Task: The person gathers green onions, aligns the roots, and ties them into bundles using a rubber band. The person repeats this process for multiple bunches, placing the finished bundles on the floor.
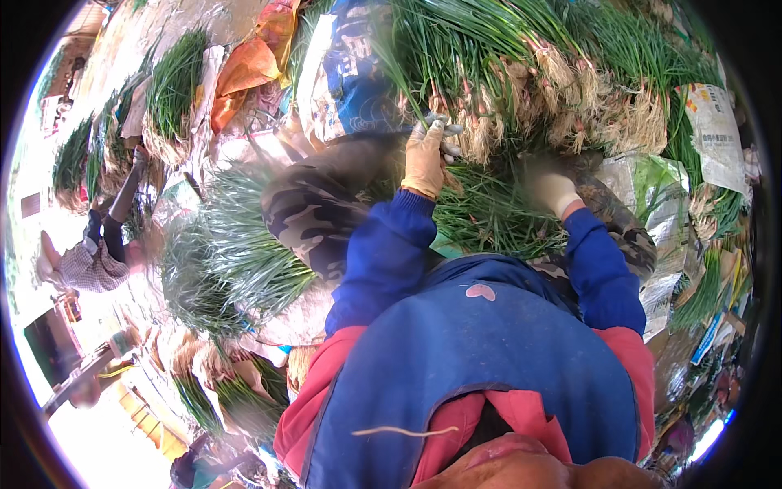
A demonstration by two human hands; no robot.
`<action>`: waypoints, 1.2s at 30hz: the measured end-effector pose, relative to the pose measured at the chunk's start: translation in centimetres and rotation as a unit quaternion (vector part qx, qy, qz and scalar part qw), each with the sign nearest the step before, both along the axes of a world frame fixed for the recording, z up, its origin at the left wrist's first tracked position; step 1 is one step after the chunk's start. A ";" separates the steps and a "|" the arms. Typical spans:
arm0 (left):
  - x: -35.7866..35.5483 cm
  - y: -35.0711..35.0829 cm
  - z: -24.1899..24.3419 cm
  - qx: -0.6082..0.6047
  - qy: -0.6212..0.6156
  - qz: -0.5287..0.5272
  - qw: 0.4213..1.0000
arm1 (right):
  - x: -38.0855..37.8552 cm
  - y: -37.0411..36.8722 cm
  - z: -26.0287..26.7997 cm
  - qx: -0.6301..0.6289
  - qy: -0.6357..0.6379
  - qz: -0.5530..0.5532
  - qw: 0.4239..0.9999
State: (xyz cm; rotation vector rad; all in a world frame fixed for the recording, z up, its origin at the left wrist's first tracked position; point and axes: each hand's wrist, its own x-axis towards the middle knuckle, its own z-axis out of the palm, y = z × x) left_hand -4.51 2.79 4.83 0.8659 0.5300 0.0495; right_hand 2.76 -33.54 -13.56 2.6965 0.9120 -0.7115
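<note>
My left hand (424, 160), in a yellowish glove with grey fingertips, pinches a green onion stalk (408, 91) whose leaves point up and away. Farther right, my right hand (555, 191) is blurred in a pale glove above my bent leg, its fingers too smeared to read. Straight ahead lies a big heap of green onions (470, 73), their pale, stringy roots (482, 131) turned towards me. Loose green leaves and trimmings (501, 214) cover the ground between my legs.
Left of my knee rests a pile of green onions (256, 232). A blue and white printed sack (360, 73) and an orange bag (247, 67) lie ahead. Sacking (663, 183) spreads at right. Another person (95, 263) works at far left beside upright bundles (177, 85).
</note>
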 end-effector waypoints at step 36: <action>-1.2 -4.2 -0.9 -0.078 0.039 -0.005 0.996 | -1.7 21.5 18.0 0.598 0.229 -0.326 0.696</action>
